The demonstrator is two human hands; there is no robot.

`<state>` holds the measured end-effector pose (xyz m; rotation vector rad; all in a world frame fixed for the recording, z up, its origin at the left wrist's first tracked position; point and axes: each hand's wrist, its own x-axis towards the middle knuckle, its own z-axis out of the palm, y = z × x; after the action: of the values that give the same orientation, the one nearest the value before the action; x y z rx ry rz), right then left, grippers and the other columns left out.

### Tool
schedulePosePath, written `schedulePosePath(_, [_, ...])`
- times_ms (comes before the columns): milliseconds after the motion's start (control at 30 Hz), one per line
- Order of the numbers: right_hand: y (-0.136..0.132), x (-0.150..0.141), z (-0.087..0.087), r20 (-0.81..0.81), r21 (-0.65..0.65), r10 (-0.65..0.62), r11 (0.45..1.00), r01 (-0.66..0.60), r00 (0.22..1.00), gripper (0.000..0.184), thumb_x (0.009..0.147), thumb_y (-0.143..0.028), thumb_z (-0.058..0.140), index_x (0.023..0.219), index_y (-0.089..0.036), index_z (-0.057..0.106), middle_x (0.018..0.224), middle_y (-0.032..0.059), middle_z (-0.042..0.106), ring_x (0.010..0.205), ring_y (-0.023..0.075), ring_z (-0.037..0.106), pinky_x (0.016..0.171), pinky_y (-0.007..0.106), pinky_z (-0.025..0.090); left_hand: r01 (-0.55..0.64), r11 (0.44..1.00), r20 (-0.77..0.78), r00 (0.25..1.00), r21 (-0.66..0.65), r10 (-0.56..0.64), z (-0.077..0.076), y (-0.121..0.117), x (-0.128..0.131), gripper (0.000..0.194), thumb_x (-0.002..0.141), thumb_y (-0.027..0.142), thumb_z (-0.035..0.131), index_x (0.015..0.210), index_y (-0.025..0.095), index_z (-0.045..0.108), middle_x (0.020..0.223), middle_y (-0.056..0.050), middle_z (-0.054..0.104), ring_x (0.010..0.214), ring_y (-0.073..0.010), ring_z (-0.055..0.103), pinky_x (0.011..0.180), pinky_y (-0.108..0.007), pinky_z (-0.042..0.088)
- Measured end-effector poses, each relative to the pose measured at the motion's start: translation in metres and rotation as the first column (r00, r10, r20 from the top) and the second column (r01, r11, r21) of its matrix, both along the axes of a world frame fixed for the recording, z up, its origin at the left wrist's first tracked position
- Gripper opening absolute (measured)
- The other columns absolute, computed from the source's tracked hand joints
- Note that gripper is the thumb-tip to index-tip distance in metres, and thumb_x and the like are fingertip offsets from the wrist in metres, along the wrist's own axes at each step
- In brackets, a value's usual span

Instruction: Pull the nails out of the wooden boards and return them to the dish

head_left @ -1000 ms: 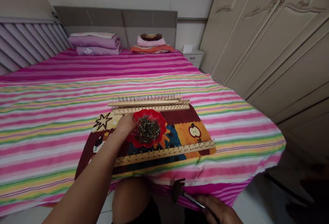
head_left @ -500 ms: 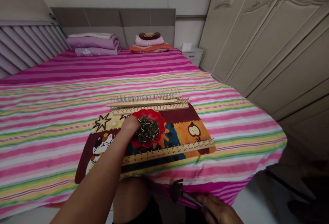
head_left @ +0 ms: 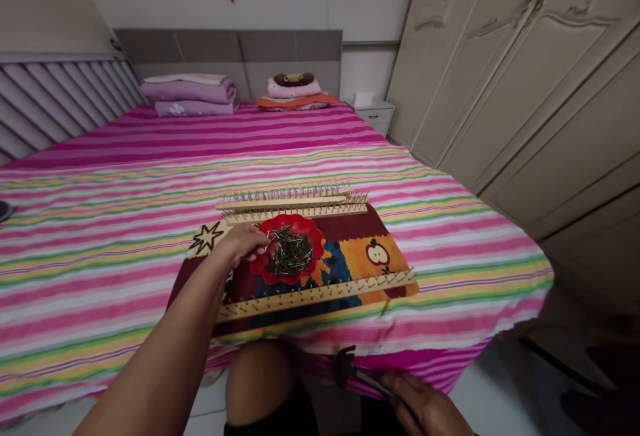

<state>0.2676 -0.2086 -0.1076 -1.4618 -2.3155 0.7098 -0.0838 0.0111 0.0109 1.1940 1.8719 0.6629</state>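
My left hand (head_left: 245,243) is at the left rim of a red scalloped bowl (head_left: 320,239), its fingertips pinched together on what looks like a nail. A heap of loose nails (head_left: 293,254) lies in the bowl. My right hand (head_left: 427,406) grips the handle of a claw hammer (head_left: 345,366), held low in front of the bed's edge. Nearest me on the patterned mat lies a wooden strip (head_left: 310,298) with a row of nails standing along it. Behind the bowl, more wooden strips (head_left: 290,203) bristling with nails lie side by side.
The patterned mat (head_left: 345,226) rests on a striped bedsheet (head_left: 100,256). Folded purple bedding (head_left: 193,93) and a pink stack (head_left: 295,91) sit by the headboard. A wardrobe (head_left: 525,89) stands on the right. My knee (head_left: 257,383) is below the bed's edge.
My left hand has drawn back leftward from among the nails to the bowl's rim, fingers pinched. My right hand still holds the hammer in about the same place. The view has shifted slightly.
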Motion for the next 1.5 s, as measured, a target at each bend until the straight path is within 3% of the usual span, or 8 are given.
schedulePosePath(100, [0.000,0.000,-0.003,0.010,0.003,0.000,1.000,0.000,1.000,0.032,0.087,-0.022,0.049,0.112,-0.025,0.068,0.104,0.0057,0.073,0.092,0.0198,0.070,0.078,0.026,0.057,-0.054,0.998,0.092,0.994,0.023,0.051,0.019,-0.026,-0.021,0.030,0.083,0.041,0.057,0.089,0.011,0.059,0.076,-0.001,0.060,0.062,-0.0079,0.055,0.058,-0.022,0.051])
schedulePosePath(233, [-0.003,0.003,-0.009,0.025,0.018,-0.012,1.000,0.012,1.000,0.032,0.087,-0.027,0.049,0.112,-0.023,0.069,0.106,0.0059,0.073,0.095,0.0212,0.070,0.081,0.027,0.058,-0.211,0.958,0.189,0.966,0.194,0.175,0.029,-0.077,-0.053,0.036,0.075,0.046,0.065,0.086,0.012,0.060,0.071,0.000,0.061,0.060,-0.0080,0.055,0.056,-0.022,0.048])
schedulePosePath(400, [-0.003,0.001,-0.012,-0.051,0.030,-0.037,0.999,0.039,0.998,0.031,0.088,-0.038,0.051,0.109,-0.025,0.070,0.104,0.0041,0.074,0.094,0.0213,0.071,0.081,0.027,0.058,-0.408,0.861,0.275,0.903,0.303,0.331,0.003,-0.146,-0.076,0.058,0.048,0.060,0.077,0.079,0.015,0.061,0.068,-0.002,0.064,0.060,-0.0117,0.057,0.056,-0.022,0.048])
schedulePosePath(500, [-0.005,-0.010,-0.007,-0.124,0.042,-0.029,0.999,0.035,0.992,0.033,0.088,-0.044,0.051,0.108,-0.026,0.070,0.102,0.0037,0.075,0.092,0.0199,0.071,0.079,0.024,0.058,-0.454,0.841,0.303,0.879,0.294,0.368,-0.025,-0.169,-0.075,0.056,0.054,0.062,0.074,0.079,0.014,0.061,0.069,-0.003,0.065,0.062,-0.0122,0.059,0.059,-0.024,0.050])
schedulePosePath(667, [-0.009,-0.033,0.010,-0.147,0.040,-0.004,0.999,0.010,0.989,0.034,0.088,-0.046,0.053,0.110,-0.027,0.069,0.103,0.0040,0.074,0.093,0.0195,0.071,0.081,0.024,0.057,-0.470,0.841,0.306,0.869,0.267,0.389,-0.057,-0.174,-0.066,0.035,0.078,0.046,0.062,0.085,0.012,0.061,0.077,-0.002,0.064,0.070,-0.0112,0.060,0.070,-0.029,0.053])
schedulePosePath(833, [-0.012,-0.049,0.028,-0.167,0.015,0.049,0.999,-0.047,0.985,0.031,0.089,-0.044,0.052,0.108,-0.026,0.069,0.100,0.0054,0.075,0.091,0.0187,0.071,0.080,0.022,0.057,-0.459,0.848,0.251,0.882,0.265,0.398,-0.069,-0.171,-0.062,0.032,0.082,0.042,0.059,0.092,0.012,0.061,0.085,-0.003,0.064,0.078,-0.0126,0.061,0.076,-0.032,0.054])
schedulePosePath(1133, [-0.009,-0.065,0.037,-0.169,0.013,0.058,0.998,-0.057,0.984,0.030,0.089,-0.044,0.052,0.106,-0.027,0.070,0.099,0.0058,0.075,0.089,0.0193,0.071,0.077,0.024,0.058,-0.422,0.849,0.123,0.906,0.316,0.405,-0.083,-0.177,-0.060,0.027,0.080,0.038,0.062,0.092,0.014,0.063,0.092,-0.004,0.065,0.087,-0.0148,0.061,0.087,-0.037,0.052])
schedulePosePath(1500, [0.036,-0.167,0.108,-0.290,0.379,0.224,0.920,-0.104,0.930,0.030,0.094,-0.019,0.043,0.120,-0.021,0.058,0.092,0.0067,0.068,0.083,0.0160,0.066,0.071,0.024,0.056,-0.307,0.845,-0.012,0.938,0.437,0.347,-0.089,-0.179,-0.055,0.023,0.083,0.035,0.058,0.094,0.015,0.062,0.097,-0.005,0.064,0.091,-0.0149,0.060,0.091,-0.038,0.050])
